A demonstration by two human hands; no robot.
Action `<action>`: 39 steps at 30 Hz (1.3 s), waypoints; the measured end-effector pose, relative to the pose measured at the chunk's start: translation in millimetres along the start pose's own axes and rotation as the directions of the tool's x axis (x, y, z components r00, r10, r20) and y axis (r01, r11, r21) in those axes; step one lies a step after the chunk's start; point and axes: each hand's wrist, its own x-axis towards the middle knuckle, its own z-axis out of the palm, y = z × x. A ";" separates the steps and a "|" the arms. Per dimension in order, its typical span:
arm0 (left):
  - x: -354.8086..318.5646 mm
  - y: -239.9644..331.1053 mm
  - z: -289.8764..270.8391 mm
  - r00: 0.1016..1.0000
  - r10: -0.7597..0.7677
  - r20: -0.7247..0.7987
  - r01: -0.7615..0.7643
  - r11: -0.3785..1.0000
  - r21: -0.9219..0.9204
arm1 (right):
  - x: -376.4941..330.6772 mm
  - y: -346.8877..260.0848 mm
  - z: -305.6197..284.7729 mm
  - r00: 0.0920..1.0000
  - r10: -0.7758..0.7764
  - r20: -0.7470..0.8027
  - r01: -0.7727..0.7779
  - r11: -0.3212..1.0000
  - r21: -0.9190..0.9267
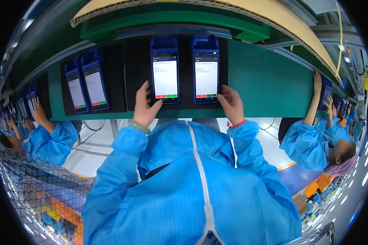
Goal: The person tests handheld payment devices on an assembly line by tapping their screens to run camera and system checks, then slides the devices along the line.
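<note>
Two blue handheld payment terminals lie side by side on a black mat, screens lit white with a red and a green button at the bottom. My left hand (146, 105) is beside the lower left corner of the left terminal (165, 77), fingers spread and thumb tip at its bottom edge. Next to the lower right corner of the right terminal (205, 77) is my right hand (232, 103), its thumb at the corner and its fingers apart, slightly bent. Neither hand is wrapped round a terminal. Both terminals lie flat, their printer ends pointing away from me.
Two more blue terminals (85, 83) lie on a black mat to the left. The green bench (253, 81) runs across, with a cardboard sheet (233, 5) and a green frame (176, 19) above its far side. Co-workers in blue sit left (53, 141) and right (308, 141).
</note>
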 end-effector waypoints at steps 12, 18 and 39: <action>-112.3 72.9 -94.8 0.708 -0.212 0.674 -0.015 0.949 0.314 | -62.7 -132.6 10.0 0.520 -0.210 0.828 0.299 0.953 0.053; -123.1 65.0 -78.7 0.801 -0.135 0.583 -0.065 0.949 0.309 | -63.6 -148.9 35.9 0.201 -0.032 0.979 0.499 0.864 -0.074; -172.0 -14.8 -105.6 0.787 -0.260 0.559 0.442 0.870 -0.218 | -59.3 -153.6 86.2 0.194 -0.046 0.980 0.593 0.802 -0.080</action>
